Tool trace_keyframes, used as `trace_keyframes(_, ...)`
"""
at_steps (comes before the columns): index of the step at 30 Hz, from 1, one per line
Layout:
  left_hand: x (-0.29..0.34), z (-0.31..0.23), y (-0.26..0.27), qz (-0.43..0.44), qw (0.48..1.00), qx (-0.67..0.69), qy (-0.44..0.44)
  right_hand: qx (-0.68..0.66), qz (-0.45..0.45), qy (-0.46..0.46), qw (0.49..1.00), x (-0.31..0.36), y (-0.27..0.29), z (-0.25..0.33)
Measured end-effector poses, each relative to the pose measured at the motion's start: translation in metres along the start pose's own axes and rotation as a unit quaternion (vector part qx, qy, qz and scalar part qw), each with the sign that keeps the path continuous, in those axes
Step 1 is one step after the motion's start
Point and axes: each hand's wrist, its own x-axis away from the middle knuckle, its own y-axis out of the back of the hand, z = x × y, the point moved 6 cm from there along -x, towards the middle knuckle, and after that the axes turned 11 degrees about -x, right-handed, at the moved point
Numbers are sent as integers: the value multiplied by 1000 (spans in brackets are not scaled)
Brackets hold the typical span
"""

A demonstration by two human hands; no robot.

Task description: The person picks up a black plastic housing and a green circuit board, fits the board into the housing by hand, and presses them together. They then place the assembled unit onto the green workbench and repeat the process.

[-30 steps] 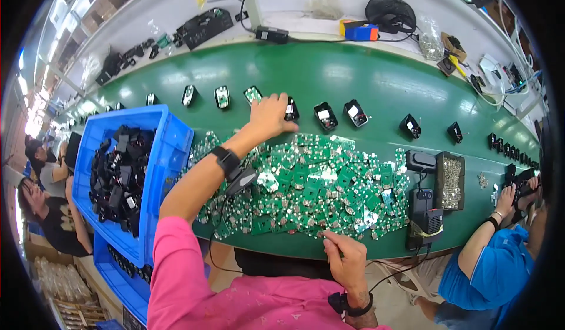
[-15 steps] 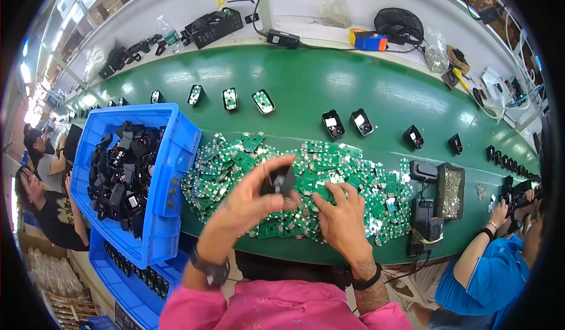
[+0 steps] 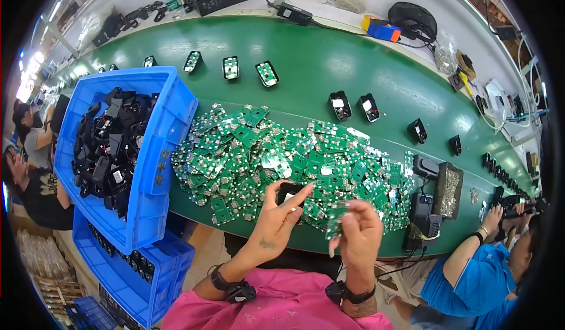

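Note:
My left hand [image 3: 275, 227] is closed round a small black plastic housing [image 3: 286, 191], whose open top shows something white inside. Pinched between the thumb and fingers of my right hand [image 3: 361, 236] is a green circuit board [image 3: 334, 220], upright and slightly blurred. The hands are apart, the board to the right of the housing. Both are over the near edge of a broad pile of green circuit boards [image 3: 247, 136] on the green table [image 3: 312, 47].
At the left, a blue crate [image 3: 176, 94] holds many black housings [image 3: 120, 136]; another blue crate [image 3: 170, 271] sits below. Housings with boards [image 3: 231, 68] and others [image 3: 339, 106] line the table. A black power unit [image 3: 425, 215] and tray of small parts [image 3: 450, 188] flank the pile. A person in blue [image 3: 471, 277] works at right.
My right hand has lifted a circuit board from the pile and come nearer to me. My left hand has lowered and turned the housing. The whole view has shifted slightly.

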Motion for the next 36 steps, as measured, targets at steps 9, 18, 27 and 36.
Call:
trace_keyframes(9, 6, -8, -17, 54, 998, 19, -38, -16, 56, -104, 993, 6, -14, -22)
trace_keyframes(18, 2, -6, -10, 58, 988, 138, 36, 99, 44, -107, 988, -3, -3, -18)
trace_keyframes(27, 8, 14, -24, 187, 893, 357, 202, 86, 93, -173, 977, -5, 3, -8)
trace_keyframes(36, 4, 18, -28, 150, 947, 262, 110, 126, 143, -191, 963, 2, 0, -19)
